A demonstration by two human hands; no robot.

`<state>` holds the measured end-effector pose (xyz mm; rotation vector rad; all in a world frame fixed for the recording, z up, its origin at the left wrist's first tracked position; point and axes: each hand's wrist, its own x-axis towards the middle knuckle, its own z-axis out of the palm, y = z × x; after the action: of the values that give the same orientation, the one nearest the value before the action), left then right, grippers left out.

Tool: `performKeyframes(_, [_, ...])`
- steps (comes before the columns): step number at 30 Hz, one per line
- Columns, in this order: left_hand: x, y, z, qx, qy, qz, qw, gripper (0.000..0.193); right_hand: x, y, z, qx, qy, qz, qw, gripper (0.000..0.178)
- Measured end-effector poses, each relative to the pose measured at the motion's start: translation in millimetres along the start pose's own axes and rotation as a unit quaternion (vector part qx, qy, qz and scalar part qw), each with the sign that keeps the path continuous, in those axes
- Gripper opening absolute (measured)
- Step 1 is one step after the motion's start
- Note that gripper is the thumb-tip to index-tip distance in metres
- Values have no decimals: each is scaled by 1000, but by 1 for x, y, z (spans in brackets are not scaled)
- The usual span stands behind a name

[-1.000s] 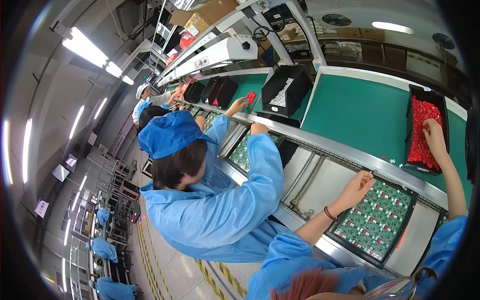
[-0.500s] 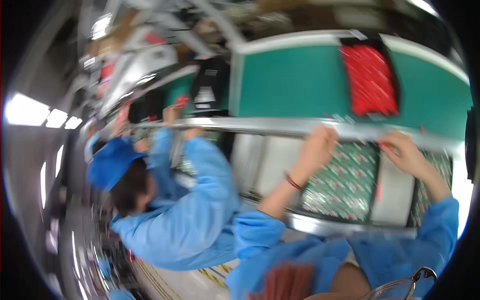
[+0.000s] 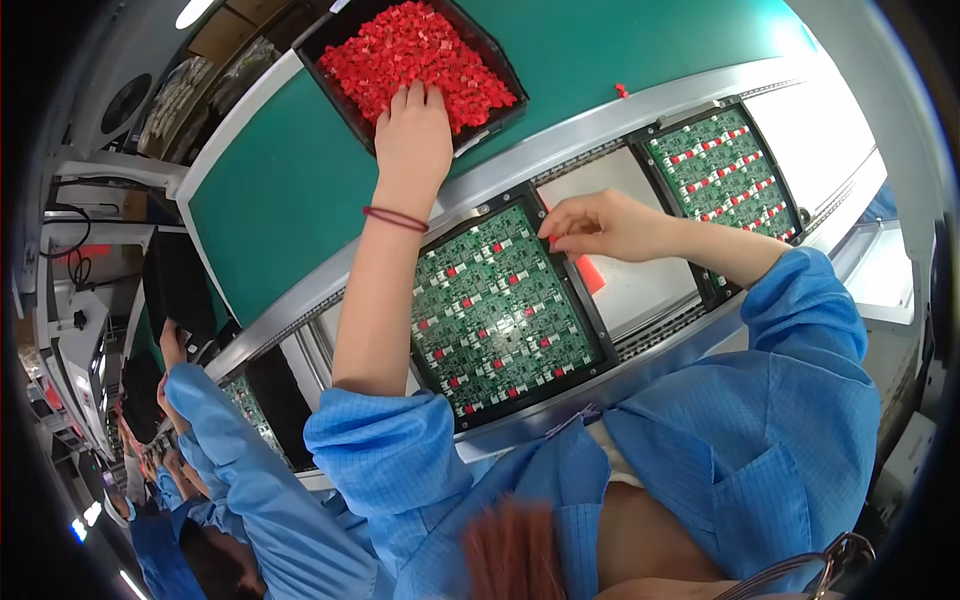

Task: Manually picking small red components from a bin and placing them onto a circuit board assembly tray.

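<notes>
My left hand (image 3: 414, 140) rests on a heap of small red plastic parts (image 3: 440, 50) in a black bin (image 3: 330, 85); its fingers are stretched and a little apart, tips touching the heap. My right hand (image 3: 600, 225) pinches a small red plastic part (image 3: 554, 241) between thumb and fingertips, beside the right edge of a framed green circuit board panel (image 3: 500, 325). Rows of white connectors cover this panel, some with red parts on them. Below my right wrist lies a flat red-orange piece (image 3: 592, 275) on a pale plate.
A second circuit board panel (image 3: 715, 165), also with red parts, sits to the right on the conveyor rail (image 3: 650, 345). Loose red parts (image 3: 622, 91) lie on the green bench (image 3: 270, 220). At the left, a co-worker in a blue sleeve (image 3: 240, 450) works close to my left arm.
The view has swung and sharpened. My left hand has gone from above the rail into the bin of red parts. My right hand still pinches a red part, now nearer the panel.
</notes>
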<state>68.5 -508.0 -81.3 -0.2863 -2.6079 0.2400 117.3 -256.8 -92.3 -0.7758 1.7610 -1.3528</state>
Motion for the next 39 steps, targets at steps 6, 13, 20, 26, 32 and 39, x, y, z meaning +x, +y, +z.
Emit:
performKeyframes(6, [8,2,-10,23,-34,28,999,10,13,-9,-6,-102,2,-9,995,15])
performKeyframes(13, [2,-3,-12,-6,21,22,1000,6,23,-14,8,-76,29,3,997,20])
performKeyframes(20, [1,-6,-20,-68,37,-20,997,7,23,-23,11,-72,54,98,991,18])
performKeyframes(26, [-12,-12,-57,-463,1,-293,837,15,22,-7,17,-217,94,-66,969,17])
performKeyframes(32, [-87,-8,-78,-855,-81,-313,405,15,29,6,12,-227,85,-66,968,16])
performKeyframes(39, [-165,-3,-93,-869,-83,-356,334,21,44,5,31,-292,95,-112,945,13])
